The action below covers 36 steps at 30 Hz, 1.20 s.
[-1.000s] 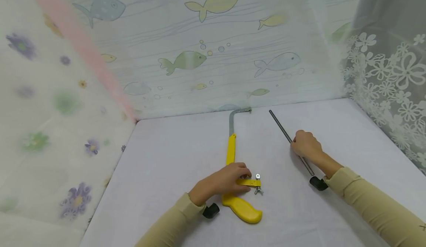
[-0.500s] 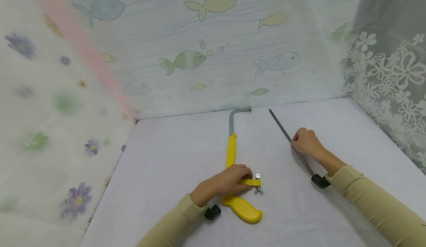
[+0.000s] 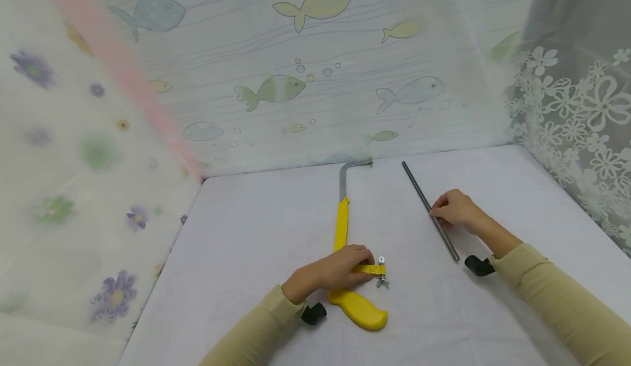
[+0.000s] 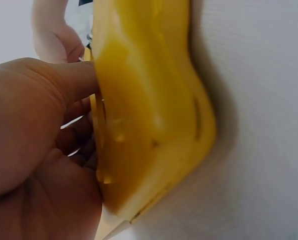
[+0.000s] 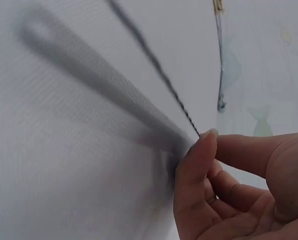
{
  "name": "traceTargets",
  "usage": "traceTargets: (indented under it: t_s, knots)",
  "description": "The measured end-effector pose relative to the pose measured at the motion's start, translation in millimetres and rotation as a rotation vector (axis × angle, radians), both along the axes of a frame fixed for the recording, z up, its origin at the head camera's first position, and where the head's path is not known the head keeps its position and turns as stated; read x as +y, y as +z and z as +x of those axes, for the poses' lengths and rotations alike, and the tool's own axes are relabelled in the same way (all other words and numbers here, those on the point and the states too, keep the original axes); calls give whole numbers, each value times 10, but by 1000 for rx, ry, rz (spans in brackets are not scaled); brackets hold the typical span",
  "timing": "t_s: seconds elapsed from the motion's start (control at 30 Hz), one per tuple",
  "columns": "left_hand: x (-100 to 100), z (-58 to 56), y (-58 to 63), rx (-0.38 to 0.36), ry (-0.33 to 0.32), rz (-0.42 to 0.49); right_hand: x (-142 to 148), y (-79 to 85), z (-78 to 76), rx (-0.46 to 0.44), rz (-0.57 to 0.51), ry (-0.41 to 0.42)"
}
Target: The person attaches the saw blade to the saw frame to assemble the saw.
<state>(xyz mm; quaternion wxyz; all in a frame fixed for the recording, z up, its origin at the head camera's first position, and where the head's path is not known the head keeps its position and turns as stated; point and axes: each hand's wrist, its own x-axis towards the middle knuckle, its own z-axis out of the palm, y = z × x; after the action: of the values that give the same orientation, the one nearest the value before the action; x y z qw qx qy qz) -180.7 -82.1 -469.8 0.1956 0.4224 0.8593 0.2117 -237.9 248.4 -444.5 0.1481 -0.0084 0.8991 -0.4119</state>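
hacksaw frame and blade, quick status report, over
Left hand grips hacksaw frame. Right hand pinches hacksaw blade. Blade unmounted, apart from frame. No obstacle seen between.

Smooth, glossy yellow handle (image 3: 362,311) (plastic, seemingly); grey metal blade (image 3: 418,188); matt white tablecloth (image 3: 256,229)

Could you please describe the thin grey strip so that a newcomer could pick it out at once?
On the white table, look to the right of the yellow and grey saw frame. There the right hand pinches the thin grey strip near its middle. Unlike the bent frame, the strip is straight and has no yellow.
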Motion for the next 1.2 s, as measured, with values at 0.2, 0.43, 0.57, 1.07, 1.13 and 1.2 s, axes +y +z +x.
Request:
traceTargets:
  t_s: [0.2, 0.43, 0.57, 1.07, 1.13, 1.2]
  knots:
    - [-15, -3, -13, -7, -7, 22, -5, 37, 13, -67, -136, 44]
    - [-32, 0, -21, -16, -19, 37, -96, 53, -8, -123, -266, 103]
    - [-40, -8, -30, -15, -31, 47, -152, 27, -23, -131, -302, 130]
    - [-33, 15, 10, -29, -26, 34, -358, 17, -92, -158, -401, 174]
    - [-28, 14, 14, -34, -29, 36, -382, 19, -106, -163, -401, 167]
    - [-24, 11, 18, -34, -31, 38, -412, 19, -123, -166, -402, 165]
